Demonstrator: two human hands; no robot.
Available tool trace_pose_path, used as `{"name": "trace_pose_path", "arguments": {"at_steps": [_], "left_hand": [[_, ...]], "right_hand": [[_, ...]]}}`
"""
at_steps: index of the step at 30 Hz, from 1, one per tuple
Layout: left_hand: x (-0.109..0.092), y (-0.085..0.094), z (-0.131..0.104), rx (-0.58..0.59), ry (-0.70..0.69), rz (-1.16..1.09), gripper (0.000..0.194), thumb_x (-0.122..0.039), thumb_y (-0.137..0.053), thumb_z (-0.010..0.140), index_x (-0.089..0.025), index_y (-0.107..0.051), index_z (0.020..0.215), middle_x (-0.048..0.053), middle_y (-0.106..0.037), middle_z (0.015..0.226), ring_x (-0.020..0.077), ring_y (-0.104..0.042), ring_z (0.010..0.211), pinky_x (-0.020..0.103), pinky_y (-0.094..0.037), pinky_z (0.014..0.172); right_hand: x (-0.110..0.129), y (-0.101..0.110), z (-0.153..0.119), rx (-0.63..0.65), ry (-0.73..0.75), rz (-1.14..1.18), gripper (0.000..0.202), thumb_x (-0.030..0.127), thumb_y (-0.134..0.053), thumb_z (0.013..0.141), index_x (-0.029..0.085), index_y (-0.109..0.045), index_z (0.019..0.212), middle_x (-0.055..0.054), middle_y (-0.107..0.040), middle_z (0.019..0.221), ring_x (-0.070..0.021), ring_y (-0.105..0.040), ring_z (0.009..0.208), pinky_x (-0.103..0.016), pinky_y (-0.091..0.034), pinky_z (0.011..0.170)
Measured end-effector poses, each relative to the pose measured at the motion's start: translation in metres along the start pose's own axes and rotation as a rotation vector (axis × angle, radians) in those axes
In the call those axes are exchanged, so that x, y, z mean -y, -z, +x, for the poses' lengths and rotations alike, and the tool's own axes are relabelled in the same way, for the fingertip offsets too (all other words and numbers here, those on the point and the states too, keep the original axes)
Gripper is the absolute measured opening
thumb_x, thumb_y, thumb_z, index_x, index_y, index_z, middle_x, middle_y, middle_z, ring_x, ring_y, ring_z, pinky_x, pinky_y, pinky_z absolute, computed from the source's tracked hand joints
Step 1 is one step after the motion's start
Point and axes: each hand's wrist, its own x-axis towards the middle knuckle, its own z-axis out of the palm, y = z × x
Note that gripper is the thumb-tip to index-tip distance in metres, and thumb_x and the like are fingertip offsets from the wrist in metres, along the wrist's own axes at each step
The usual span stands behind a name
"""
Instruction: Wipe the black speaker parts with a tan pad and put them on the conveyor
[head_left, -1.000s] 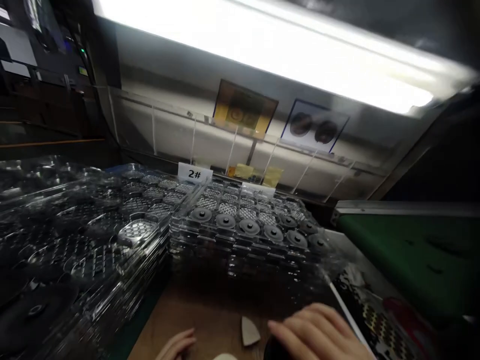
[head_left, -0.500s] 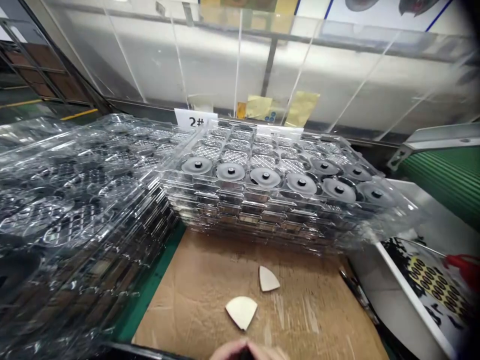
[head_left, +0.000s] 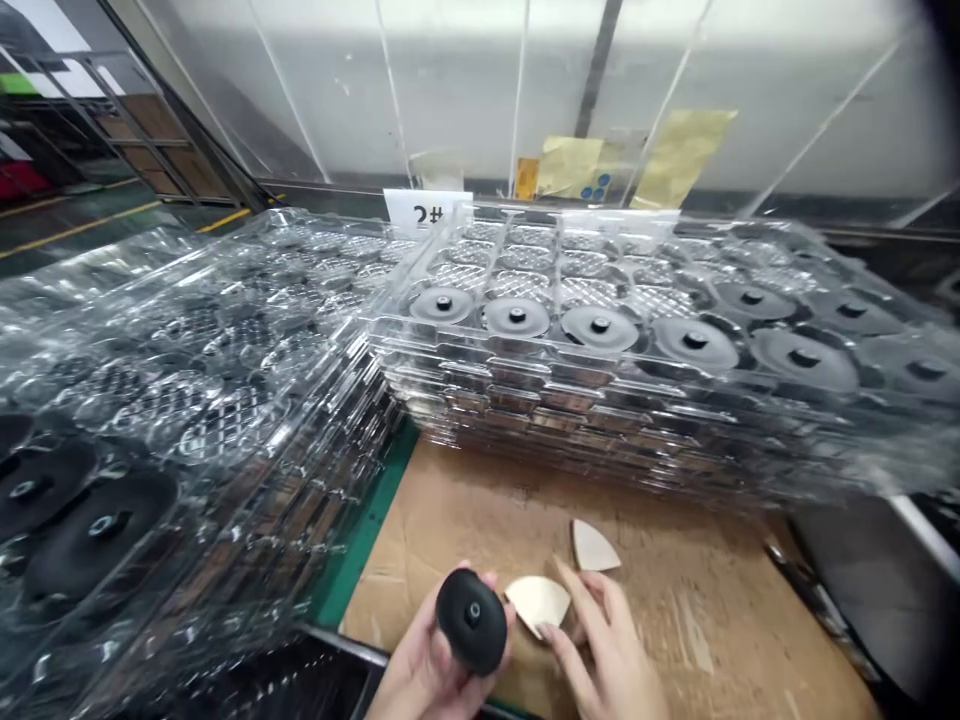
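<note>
My left hand point(head_left: 442, 650) holds a black round disc point(head_left: 471, 622) with a small metal-centred stud, its face turned up toward me. On the cardboard lies a cream fan-shaped piece point(head_left: 536, 603). My right hand point(head_left: 600, 640) has thumb and forefinger at two edges of this piece, pinching it where it lies. Just beyond those fingers is a second fan-shaped piece point(head_left: 595, 548), apart from the hand.
Ahead rises a stack of clear plastic trays point(head_left: 525, 375), with grey discs point(head_left: 600, 328) in its front pockets. Another tray stack point(head_left: 300, 440) stands left, bearing black discs point(head_left: 101, 530). A dark pen-like tool point(head_left: 814, 600) lies right on the cardboard sheet point(head_left: 450, 500).
Both hands have come further into view, with the black disc now showing in my left. My right hand has reached the nearer fan-shaped piece. The camera view has shifted.
</note>
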Motion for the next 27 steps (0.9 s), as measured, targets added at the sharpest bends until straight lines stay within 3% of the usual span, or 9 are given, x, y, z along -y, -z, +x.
{"name": "trace_pose_path", "arguments": {"at_steps": [3, 6, 8, 13, 15, 19, 21, 24, 27], "left_hand": [[-0.010, 0.000, 0.001, 0.012, -0.039, -0.056, 0.049, -0.040, -0.067, 0.068, -0.027, -0.057, 0.114, 0.006, -0.051, 0.130, 0.0268, -0.046, 0.119, 0.041, -0.027, 0.106], [-0.016, -0.002, 0.002, 0.013, -0.015, -0.123, 0.049, -0.037, -0.070, 0.066, -0.025, -0.059, 0.112, 0.006, -0.053, 0.128, 0.0276, -0.047, 0.118, 0.038, -0.027, 0.106], [-0.018, -0.005, 0.003, 0.007, -0.009, -0.147, 0.049, -0.036, -0.071, 0.065, -0.025, -0.060, 0.112, 0.006, -0.054, 0.127, 0.0279, -0.048, 0.118, 0.037, -0.029, 0.104], [-0.018, -0.027, 0.003, -0.064, -0.006, -0.109, 0.056, -0.029, -0.076, 0.059, -0.027, -0.059, 0.113, 0.007, -0.054, 0.127, 0.0258, -0.049, 0.116, 0.036, -0.029, 0.103], [-0.017, -0.039, 0.001, -0.090, 0.019, -0.060, 0.059, -0.029, -0.078, 0.057, -0.026, -0.059, 0.112, 0.008, -0.059, 0.120, 0.0251, -0.052, 0.113, 0.034, -0.032, 0.101], [-0.016, -0.059, -0.004, -0.106, 0.040, 0.030, 0.065, -0.032, -0.083, 0.044, -0.024, -0.063, 0.106, 0.009, -0.065, 0.109, 0.0270, -0.059, 0.101, 0.033, -0.043, 0.089], [-0.017, -0.066, -0.006, -0.128, 0.034, 0.053, 0.064, -0.034, -0.083, 0.043, -0.024, -0.064, 0.104, 0.008, -0.065, 0.107, 0.0258, -0.060, 0.098, 0.031, -0.045, 0.086], [-0.022, -0.074, -0.007, -0.142, 0.039, 0.127, 0.060, -0.037, -0.081, 0.046, -0.021, -0.065, 0.101, 0.008, -0.068, 0.098, 0.0224, -0.062, 0.093, 0.028, -0.045, 0.084], [-0.029, -0.076, -0.006, -0.185, 0.040, 0.158, 0.061, -0.032, -0.083, 0.042, -0.023, -0.066, 0.100, 0.006, -0.069, 0.097, 0.0215, -0.063, 0.090, 0.027, -0.045, 0.085]], "right_hand": [[-0.003, -0.016, -0.003, 0.039, 0.095, -0.018, 0.029, 0.032, -0.053, 0.082, 0.021, -0.058, 0.107, -0.010, -0.060, 0.103, -0.0205, -0.064, 0.083, -0.028, -0.055, 0.066], [0.004, -0.019, -0.001, 0.109, 0.172, 0.036, 0.023, 0.023, -0.047, 0.084, 0.023, -0.060, 0.102, -0.003, -0.064, 0.076, -0.0166, -0.063, 0.067, -0.027, -0.053, 0.061], [0.011, -0.007, 0.012, 0.146, 0.203, 0.052, 0.025, 0.024, -0.048, 0.083, 0.026, -0.059, 0.106, -0.001, -0.064, 0.072, -0.0152, -0.062, 0.064, -0.026, -0.052, 0.061], [0.052, 0.047, 0.059, 0.048, 0.051, 0.158, 0.029, 0.030, -0.049, 0.085, 0.023, -0.051, 0.114, -0.004, -0.063, 0.103, -0.0156, -0.062, 0.089, -0.022, -0.052, 0.070], [0.074, 0.060, 0.068, -0.013, 0.179, 0.161, 0.029, 0.030, -0.051, 0.084, 0.022, -0.053, 0.112, -0.004, -0.065, 0.095, -0.0153, -0.063, 0.081, -0.022, -0.052, 0.065], [0.095, 0.065, 0.069, 0.063, 0.400, 0.174, 0.020, 0.021, -0.051, 0.082, 0.023, -0.058, 0.101, 0.002, -0.064, 0.069, -0.0091, -0.058, 0.054, -0.018, -0.046, 0.050], [0.098, 0.065, 0.069, 0.112, 0.336, 0.217, 0.022, 0.018, -0.050, 0.082, 0.021, -0.056, 0.103, 0.001, -0.063, 0.072, -0.0095, -0.058, 0.058, -0.019, -0.047, 0.054], [0.099, 0.067, 0.067, 0.012, 0.251, 0.218, 0.033, 0.015, -0.047, 0.082, 0.016, -0.050, 0.114, -0.006, -0.063, 0.093, -0.0151, -0.060, 0.077, -0.026, -0.048, 0.066], [0.102, 0.070, 0.059, 0.003, 0.295, 0.184, 0.031, 0.014, -0.050, 0.081, 0.017, -0.053, 0.112, -0.004, -0.063, 0.076, -0.0134, -0.057, 0.063, -0.024, -0.045, 0.055]]}}
